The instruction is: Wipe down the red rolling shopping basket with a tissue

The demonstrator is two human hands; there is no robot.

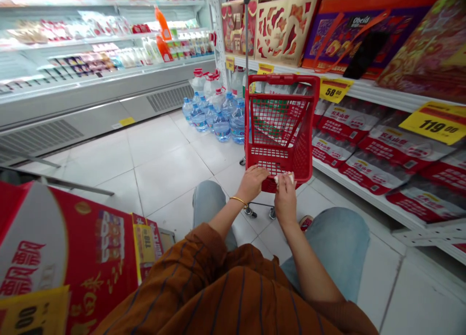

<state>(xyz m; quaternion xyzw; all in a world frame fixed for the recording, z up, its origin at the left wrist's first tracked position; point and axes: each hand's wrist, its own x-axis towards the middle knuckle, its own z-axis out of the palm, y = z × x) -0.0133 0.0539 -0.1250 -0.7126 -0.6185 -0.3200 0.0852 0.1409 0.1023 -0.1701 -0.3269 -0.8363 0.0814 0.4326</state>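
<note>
A red plastic shopping cart (pixel 280 156) on small casters stands in front of my knees, its mesh basket facing me. Curled over the near lower rim of the basket is my left hand (pixel 254 180), with a gold bangle on the wrist. Close by on the right, my right hand (pixel 286 196) is closed on a crumpled white tissue (pixel 283 177) and presses it against the same rim. Part of the tissue is hidden by the fingers; whether it is paper or cloth I cannot tell.
Large blue water bottles (pixel 222 124) stand on the tiled floor beyond the cart. Shelving with gift boxes (pixel 286 29) and red-wrapped bottle packs (pixel 374 172) runs along the right. A refrigerated display case (pixel 109 97) lies left, and red cartons (pixel 91 247) are near my left side.
</note>
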